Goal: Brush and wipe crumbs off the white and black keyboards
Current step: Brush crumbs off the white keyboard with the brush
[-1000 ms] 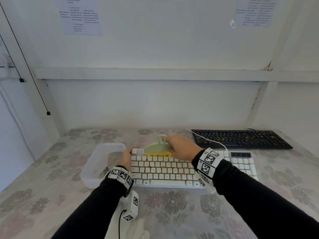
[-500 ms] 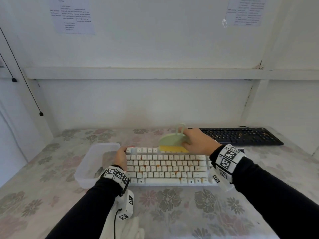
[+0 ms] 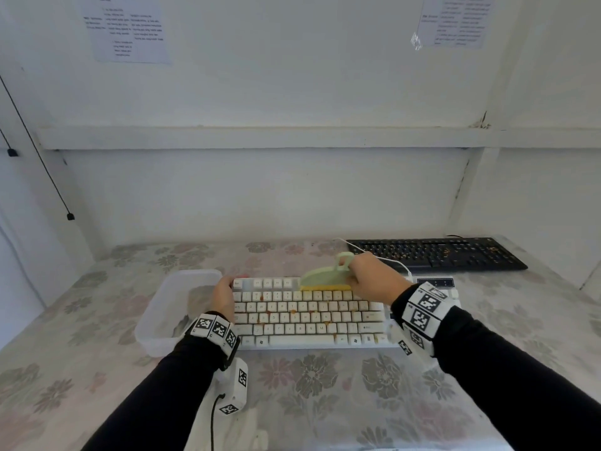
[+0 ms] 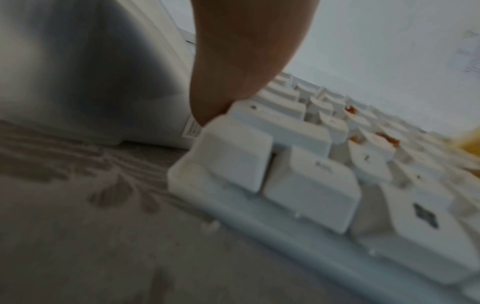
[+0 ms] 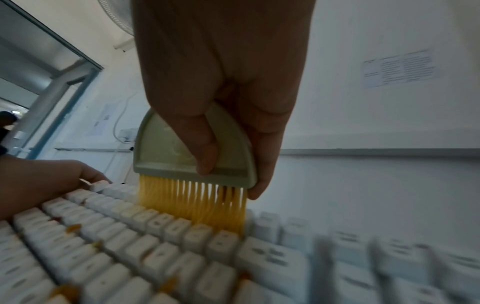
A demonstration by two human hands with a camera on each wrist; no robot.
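A white keyboard (image 3: 309, 320) with orange crumbs (image 3: 293, 311) between its keys lies in front of me. My right hand (image 3: 353, 278) grips a pale green brush (image 3: 323, 277); its yellow bristles (image 5: 197, 203) touch the top key rows near the middle. In the right wrist view the thumb lies across the brush (image 5: 168, 152) above the white keyboard (image 5: 155, 257). My left hand (image 3: 226, 292) holds the keyboard's left end, the thumb (image 4: 233, 61) against the edge of the white keyboard (image 4: 311, 185). The black keyboard (image 3: 439, 253) lies behind, to the right.
A clear plastic container (image 3: 156, 314) stands just left of the white keyboard, touching my left hand. A white cable (image 3: 387, 260) runs between the two keyboards. The table has a floral cloth (image 3: 325, 385). A white wall closes the back.
The brush has moved right along the top key row, from the left corner toward the middle. My left hand has stayed on the keyboard's left end.
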